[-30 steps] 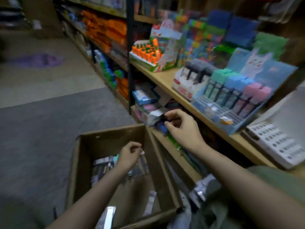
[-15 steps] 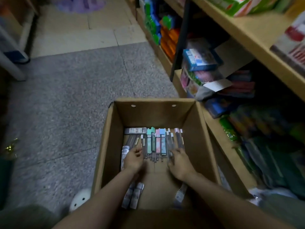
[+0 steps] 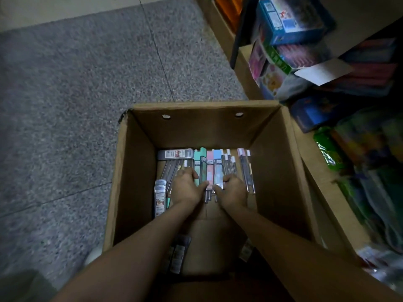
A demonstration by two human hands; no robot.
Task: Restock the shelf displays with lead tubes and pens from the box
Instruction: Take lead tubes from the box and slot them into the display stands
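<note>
An open cardboard box (image 3: 133, 171) stands on the floor below me. On its bottom lie several pastel lead tubes (image 3: 209, 168) in green, pink and blue, and slim packaged pens (image 3: 247, 171) beside them. My left hand (image 3: 187, 188) and my right hand (image 3: 233, 190) are both deep in the box. They press in from either side on the middle bunch of lead tubes, fingers curled around it. More grey packs (image 3: 160, 197) lie at the left wall of the box.
A wooden shelf unit (image 3: 246, 68) runs along the right, with stacked colourful boxes (image 3: 287, 20) and green packets (image 3: 327, 149) on its low shelf. Grey speckled floor (image 3: 65, 94) lies to the left. More packs (image 3: 178, 253) lie under my left forearm.
My right hand left the lower shelf and came down into the box beside the left. Both hands have closed inward on the middle bunch of tubes. My view dropped to the box.
</note>
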